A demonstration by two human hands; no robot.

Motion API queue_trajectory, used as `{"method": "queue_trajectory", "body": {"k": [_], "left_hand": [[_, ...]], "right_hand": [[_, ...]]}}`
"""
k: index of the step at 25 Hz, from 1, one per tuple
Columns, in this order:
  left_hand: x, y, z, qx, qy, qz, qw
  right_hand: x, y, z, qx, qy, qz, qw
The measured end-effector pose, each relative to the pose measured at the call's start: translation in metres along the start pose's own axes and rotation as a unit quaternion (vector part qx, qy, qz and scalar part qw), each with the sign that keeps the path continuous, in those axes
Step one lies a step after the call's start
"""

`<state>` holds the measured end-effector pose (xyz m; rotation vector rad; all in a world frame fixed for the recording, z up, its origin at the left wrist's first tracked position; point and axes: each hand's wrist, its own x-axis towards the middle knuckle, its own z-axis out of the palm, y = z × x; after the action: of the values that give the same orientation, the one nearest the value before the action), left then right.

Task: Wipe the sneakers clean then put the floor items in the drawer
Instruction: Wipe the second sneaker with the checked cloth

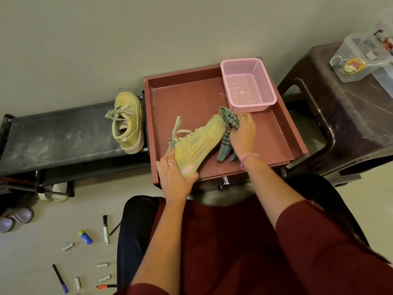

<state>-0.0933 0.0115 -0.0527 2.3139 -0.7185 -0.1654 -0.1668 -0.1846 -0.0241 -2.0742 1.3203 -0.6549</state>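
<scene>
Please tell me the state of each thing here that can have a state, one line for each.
drawer: pulled open
pink basket: upright, empty, in the drawer
held sneaker: tilted, laces loose, gripped by left hand
cloth: bunched in right hand, against the toe
second sneaker: upright on the bench

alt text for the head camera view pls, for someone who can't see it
A person's left hand holds a yellow sneaker over an open red drawer while the right hand wipes its toe with a striped cloth. A pink basket sits in the drawer; a second sneaker rests on a dark rack, and markers lie on the floor.
</scene>
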Motion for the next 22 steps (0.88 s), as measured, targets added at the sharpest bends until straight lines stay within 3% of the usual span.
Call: {"method": "queue_trajectory", "body": {"k": [3,8,10,12,14,16,18,20,22], "left_hand": [[0.0,-0.002,-0.001,0.005,-0.002,0.004,1.0],[0.0,-0.003,0.0,0.013,0.006,0.003,1.0],[-0.002,0.0,0.003,0.007,0.009,0.008,1.0],[-0.003,-0.001,0.006,0.005,0.013,0.024,1.0],[-0.004,-0.001,0.009,0.005,0.01,0.037,0.999],[-0.005,0.0,0.009,0.013,0.009,0.041,0.999],[-0.006,-0.001,0.008,0.03,0.017,0.042,0.999],[-0.009,-0.004,0.009,0.041,0.018,0.04,0.998],[-0.013,-0.004,0.009,0.046,0.012,0.033,0.998]], "right_hand": [[0.025,0.001,-0.005,-0.058,-0.061,-0.018,0.996],[-0.047,-0.009,0.0,-0.001,0.027,-0.059,0.998],[-0.082,-0.007,0.005,-0.023,-0.013,-0.161,0.987],[-0.103,-0.003,0.01,-0.073,-0.062,-0.296,0.95],[-0.091,-0.001,0.009,-0.144,-0.066,-0.365,0.918],[-0.06,-0.008,0.006,-0.211,-0.045,-0.341,0.915],[-0.025,-0.021,0.0,-0.256,-0.05,-0.253,0.932],[-0.011,-0.027,-0.002,-0.24,-0.063,-0.163,0.955],[-0.031,-0.029,-0.002,-0.187,-0.057,-0.133,0.972]]}}
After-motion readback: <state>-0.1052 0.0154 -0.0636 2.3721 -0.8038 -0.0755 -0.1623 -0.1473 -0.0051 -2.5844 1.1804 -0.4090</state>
